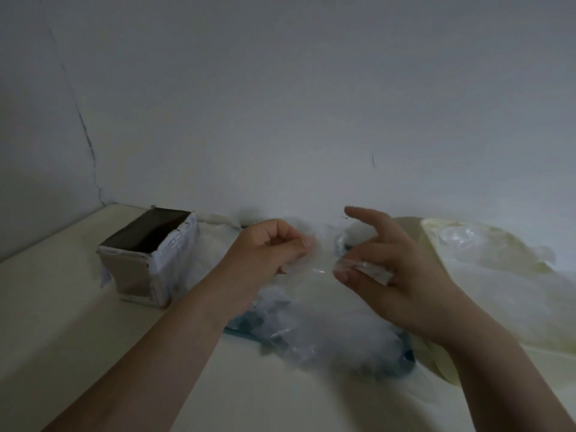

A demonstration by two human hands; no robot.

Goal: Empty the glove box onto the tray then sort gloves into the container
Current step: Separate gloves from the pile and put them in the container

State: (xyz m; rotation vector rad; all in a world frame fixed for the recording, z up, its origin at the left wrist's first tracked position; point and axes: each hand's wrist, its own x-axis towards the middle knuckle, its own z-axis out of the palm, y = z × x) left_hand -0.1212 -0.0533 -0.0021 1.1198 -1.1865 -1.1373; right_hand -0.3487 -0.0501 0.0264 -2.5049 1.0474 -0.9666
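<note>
Left hand (274, 247) and right hand (392, 272) pinch one clear glove (321, 269) between them over the tray (240, 331). The box (149, 254) looks emptied, so I'm sorting; next it goes right, into the container (436, 233).

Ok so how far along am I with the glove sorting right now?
Done: the glove box stands open and looks empty, its contents in a pile on the blue tray. In hand: your left hand and right hand pinch one clear glove between them. Left: the pile covers most of the tray; only a few seem to lie in the cream container.
</note>
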